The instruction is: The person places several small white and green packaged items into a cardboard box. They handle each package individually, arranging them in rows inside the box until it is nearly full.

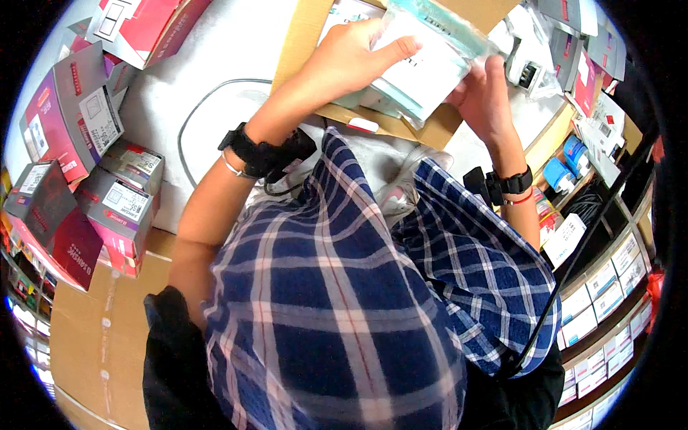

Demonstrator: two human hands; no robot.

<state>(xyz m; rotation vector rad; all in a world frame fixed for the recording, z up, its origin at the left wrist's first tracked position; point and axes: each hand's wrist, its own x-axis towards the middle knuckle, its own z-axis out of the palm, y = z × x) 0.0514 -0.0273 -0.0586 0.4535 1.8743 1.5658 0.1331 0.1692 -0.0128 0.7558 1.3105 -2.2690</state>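
Both hands are at a plastic-wrapped white and pale green packet [424,75], tilted over an open cardboard box [301,40] at the top middle. My left hand [355,56] grips the packet's left side, with the thumb lying across its white face. At the packet's right edge my right hand [484,97] has its fingers partly behind the plastic and its thumb upright. More pale green, wrapped packets [376,102] lie inside the box beneath. Black straps with dark devices sit on both wrists. The packet's face bears printed writing.
Red and grey product boxes [70,107] crowd the left, above a large taped cardboard box [129,322]. A black cable [188,115] curves over the white surface. Bagged white parts [527,59], blue-capped bottles [559,172] and shelves of white boxes [602,285] are at the right.
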